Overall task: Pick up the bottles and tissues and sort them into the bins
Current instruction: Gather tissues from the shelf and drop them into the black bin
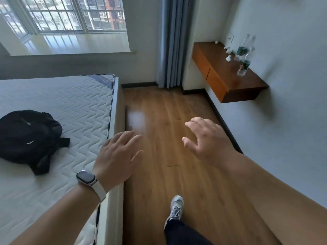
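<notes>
Two clear plastic bottles with dark green labels stand on a wall-mounted wooden shelf (pixel 223 75) at the upper right: a taller bottle (pixel 245 46) behind and a shorter bottle (pixel 243 67) nearer me. Several small white crumpled tissues (pixel 228 58) lie on the shelf to the left of the bottles. My left hand (pixel 117 155) is held out over the bed's edge, fingers spread, holding nothing. My right hand (pixel 207 138) hovers over the wooden floor, fingers apart and empty, well short of the shelf. No bins are in view.
A bed with a bare quilted mattress (pixel 62 106) fills the left, with a black backpack (pixel 30 137) on it. A strip of wooden floor (pixel 159 106) runs between bed and right wall. Blue curtains (pixel 172 41) and a window lie ahead. My shoe (pixel 175 209) is on the floor.
</notes>
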A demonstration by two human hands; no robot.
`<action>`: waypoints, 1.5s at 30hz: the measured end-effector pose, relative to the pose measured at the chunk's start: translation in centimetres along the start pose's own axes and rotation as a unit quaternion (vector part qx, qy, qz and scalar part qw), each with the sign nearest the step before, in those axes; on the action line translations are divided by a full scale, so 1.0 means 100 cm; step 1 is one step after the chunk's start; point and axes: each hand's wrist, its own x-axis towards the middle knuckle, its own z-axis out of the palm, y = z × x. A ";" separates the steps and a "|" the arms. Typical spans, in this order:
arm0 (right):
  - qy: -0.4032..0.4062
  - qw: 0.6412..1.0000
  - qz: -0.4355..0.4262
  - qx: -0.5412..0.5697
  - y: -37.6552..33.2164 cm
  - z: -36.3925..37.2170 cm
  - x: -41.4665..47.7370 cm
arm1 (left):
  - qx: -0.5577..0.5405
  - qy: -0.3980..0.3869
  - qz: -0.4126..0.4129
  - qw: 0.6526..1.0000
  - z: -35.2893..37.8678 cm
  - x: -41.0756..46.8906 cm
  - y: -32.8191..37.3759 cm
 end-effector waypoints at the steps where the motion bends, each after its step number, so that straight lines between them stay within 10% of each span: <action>1: -0.004 1.000 -0.006 -0.004 0.007 0.004 0.017 | 0.001 0.002 -0.006 1.000 0.002 0.016 -0.002; 23: 0.028 0.994 0.105 -0.017 0.190 -0.009 0.250 | -0.001 -0.037 0.117 0.992 0.080 0.368 -0.004; 45: -0.006 0.960 0.251 -0.123 0.172 0.029 0.532 | -0.104 -0.047 0.230 0.967 0.158 0.694 -0.188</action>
